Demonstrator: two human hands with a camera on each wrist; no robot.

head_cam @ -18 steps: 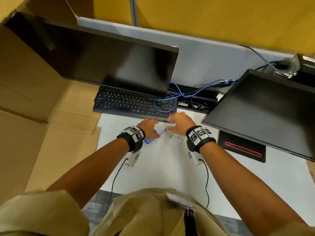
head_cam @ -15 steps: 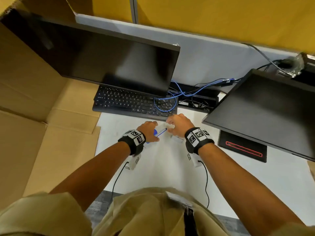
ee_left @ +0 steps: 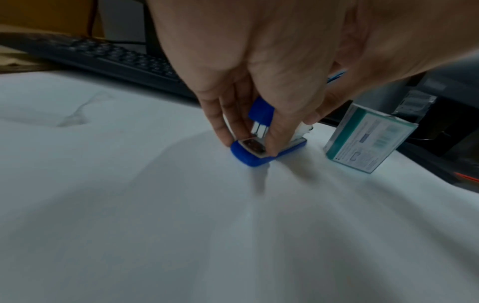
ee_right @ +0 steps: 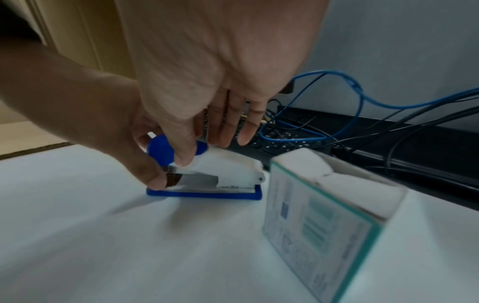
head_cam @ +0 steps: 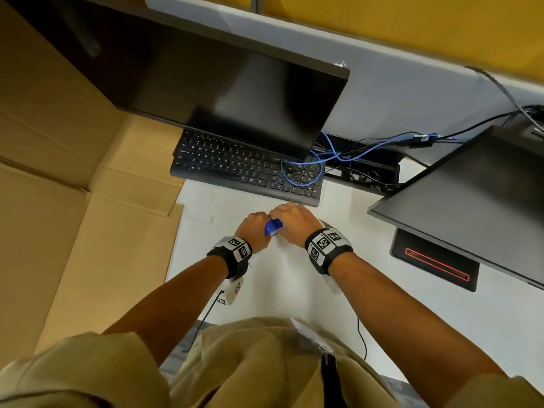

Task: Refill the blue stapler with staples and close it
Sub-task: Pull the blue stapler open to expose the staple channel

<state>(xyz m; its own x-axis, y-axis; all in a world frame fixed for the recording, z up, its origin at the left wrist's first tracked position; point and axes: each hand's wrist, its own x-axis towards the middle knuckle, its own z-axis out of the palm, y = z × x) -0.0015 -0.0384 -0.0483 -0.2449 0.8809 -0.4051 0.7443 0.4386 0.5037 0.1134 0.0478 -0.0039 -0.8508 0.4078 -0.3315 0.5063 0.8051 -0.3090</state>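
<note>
The blue stapler (head_cam: 273,228) lies on the white table cover (head_cam: 279,290) just in front of the keyboard, its lid tilted up from the blue base (ee_right: 207,194). My left hand (ee_left: 251,143) pinches the metal front end above the base (ee_left: 249,158). My right hand (ee_right: 202,149) holds the raised blue-tipped lid (ee_left: 261,111), thumb on top, the other fingers stretched out behind it. A teal-and-white staple box (ee_right: 324,215) stands open just right of the stapler. I cannot see whether staples lie in the channel.
A black keyboard (head_cam: 244,169) with a blue cable (head_cam: 303,172) looped on it sits right behind my hands, under a dark monitor (head_cam: 220,83). A second monitor (head_cam: 471,207) overhangs the right side. Flattened cardboard (head_cam: 73,231) borders the left.
My hands have drawn together until they touch over the stapler. The blue lid tip now stands up between them, where before a flat blue and white part showed.
</note>
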